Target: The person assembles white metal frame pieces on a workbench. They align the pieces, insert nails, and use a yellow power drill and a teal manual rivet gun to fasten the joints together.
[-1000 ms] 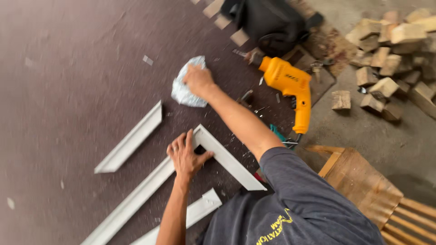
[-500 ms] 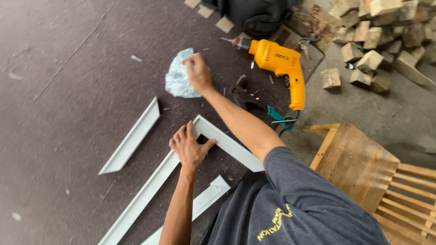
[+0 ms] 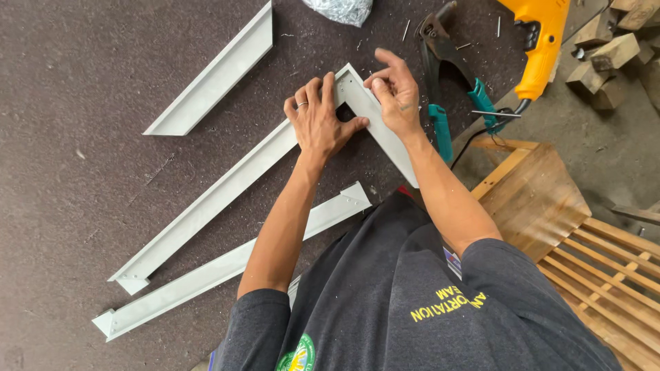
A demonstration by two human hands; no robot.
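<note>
Both hands meet at the mitred corner of a grey metal frame (image 3: 347,86) that lies flat on the dark brown work board (image 3: 89,75), near the middle of its far edge. The left hand (image 3: 322,122), a ring on one finger, lies spread and pressed down on the long frame rail (image 3: 206,206), which runs from the corner back toward the board's near left part and ends in a small corner bracket. The right hand (image 3: 395,93) rests on the short frame rail (image 3: 385,141), its thumb and forefinger drawn together just at the corner; whether they pinch a small fastener cannot be told. A second long rail (image 3: 234,264) lies near the person's body, roughly parallel to the first and apart from it, and a shorter loose rail (image 3: 213,72) lies toward the board's far left, well apart from the hands. At the far edge sits a clear plastic bag of small metal parts (image 3: 340,9). Just right of the right hand lies a hand riveter with teal grips (image 3: 447,89), and beyond it a yellow electric drill (image 3: 540,41) hangs over the board's right edge. Wood offcuts (image 3: 608,55) lie on the floor at the far right, and a slatted wooden frame (image 3: 570,233) stands beside the person's right arm.
</note>
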